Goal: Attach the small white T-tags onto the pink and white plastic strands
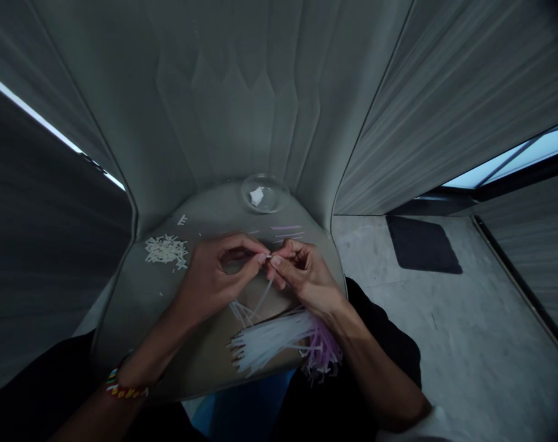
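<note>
Both of my hands meet over the middle of a grey chair seat, fingertips almost touching. My left hand (228,267) pinches the tip of a narrow white strip (264,296) between thumb and index finger. My right hand (301,267) is closed on the same strip, thumb against the bent fingers. The strip's free length hangs down from the fingers toward a few loose white strips (242,312). Below my right hand lies a thick bundle of white strips (272,341), with purple strips (322,347) at its right end. The strip's tip is mostly hidden by my fingers.
A heap of short off-white pieces (166,250) lies left on the chair seat (135,307). A clear round dish (279,199) with a small white piece (256,196) stands near the backrest (242,123). Thin pinkish strips (286,228) lie before it. A dark mat (423,244) is on the floor.
</note>
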A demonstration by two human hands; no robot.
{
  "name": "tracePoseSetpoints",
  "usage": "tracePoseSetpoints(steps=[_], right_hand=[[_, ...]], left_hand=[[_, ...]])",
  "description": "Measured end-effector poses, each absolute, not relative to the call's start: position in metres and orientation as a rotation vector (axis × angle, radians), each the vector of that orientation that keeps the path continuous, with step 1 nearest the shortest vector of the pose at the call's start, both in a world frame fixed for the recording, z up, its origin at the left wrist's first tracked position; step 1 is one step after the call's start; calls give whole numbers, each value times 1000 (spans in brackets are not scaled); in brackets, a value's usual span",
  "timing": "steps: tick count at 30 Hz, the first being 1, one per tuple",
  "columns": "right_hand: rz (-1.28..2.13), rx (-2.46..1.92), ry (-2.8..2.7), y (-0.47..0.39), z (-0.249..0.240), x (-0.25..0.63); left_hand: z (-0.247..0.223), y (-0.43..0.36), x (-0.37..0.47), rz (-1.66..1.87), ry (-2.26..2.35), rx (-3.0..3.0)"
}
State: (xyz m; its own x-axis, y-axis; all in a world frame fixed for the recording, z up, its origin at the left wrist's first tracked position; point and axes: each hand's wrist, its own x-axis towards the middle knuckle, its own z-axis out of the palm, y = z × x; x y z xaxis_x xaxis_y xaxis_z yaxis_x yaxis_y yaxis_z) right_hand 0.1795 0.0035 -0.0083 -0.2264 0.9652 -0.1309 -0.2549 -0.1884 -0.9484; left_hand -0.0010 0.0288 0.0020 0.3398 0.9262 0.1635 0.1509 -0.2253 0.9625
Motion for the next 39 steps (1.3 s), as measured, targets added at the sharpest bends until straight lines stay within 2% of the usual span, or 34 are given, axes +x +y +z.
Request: tracePoseSetpoints(steps=[7,39], right_hand=[[1631,-889,-1012,3,-10,179],[1634,-976,-992,2,-9,177]], left_hand=[[4,29,0,1027,986,1577],[4,27,-1,1012,993,1648]])
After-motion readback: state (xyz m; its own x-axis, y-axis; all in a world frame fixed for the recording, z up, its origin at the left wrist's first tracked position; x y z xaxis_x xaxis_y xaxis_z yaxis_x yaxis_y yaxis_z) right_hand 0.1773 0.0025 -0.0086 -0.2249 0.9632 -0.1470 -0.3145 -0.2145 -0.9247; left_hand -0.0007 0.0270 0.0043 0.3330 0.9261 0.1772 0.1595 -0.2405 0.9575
